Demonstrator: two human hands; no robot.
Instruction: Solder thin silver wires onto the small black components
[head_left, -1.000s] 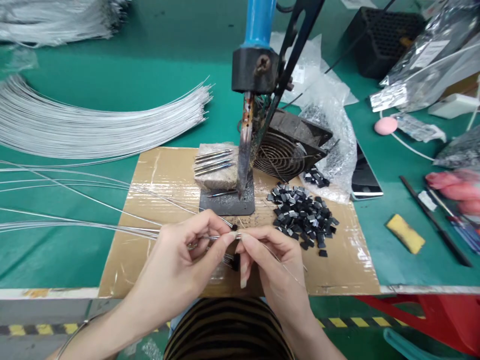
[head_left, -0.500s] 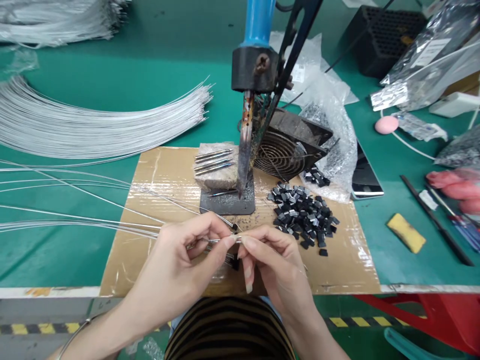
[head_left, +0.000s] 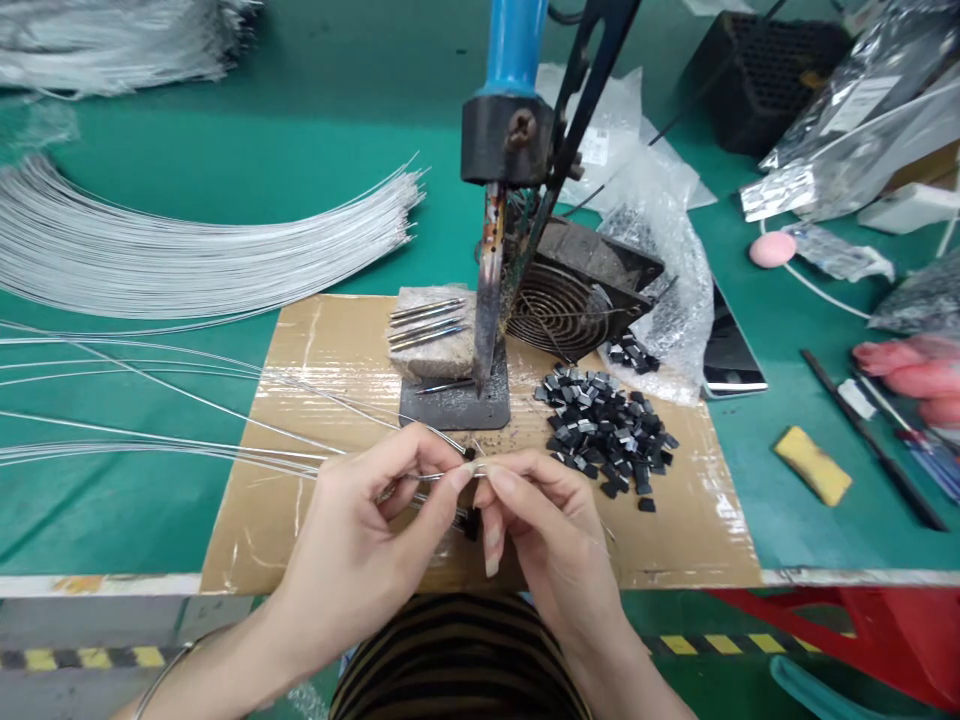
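Note:
My left hand [head_left: 390,520] pinches a thin grey wire [head_left: 431,477] between thumb and forefinger, above the cardboard sheet. Fingertip to fingertip with it, my right hand [head_left: 544,505] is closed in a pinch at the wire's end; what it grips is too small to make out. Small black connectors [head_left: 471,524] on wire ends lie just under and behind the fingertips. Several loose wires [head_left: 277,455] run in from the left beneath my left hand. To the right of my right hand is a pile of small black connectors [head_left: 607,425].
A soldering iron [head_left: 491,270] hangs tip-down over a dark plate [head_left: 457,405], beside a block with metal tips [head_left: 431,350]. Behind stands a fan [head_left: 562,310]. A wire bundle [head_left: 225,255] lies left; a yellow sponge [head_left: 812,466] and a black rod [head_left: 874,440] lie right.
Both hands have barely shifted and remain together at the wire's end. The right fingertips have moved very slightly.

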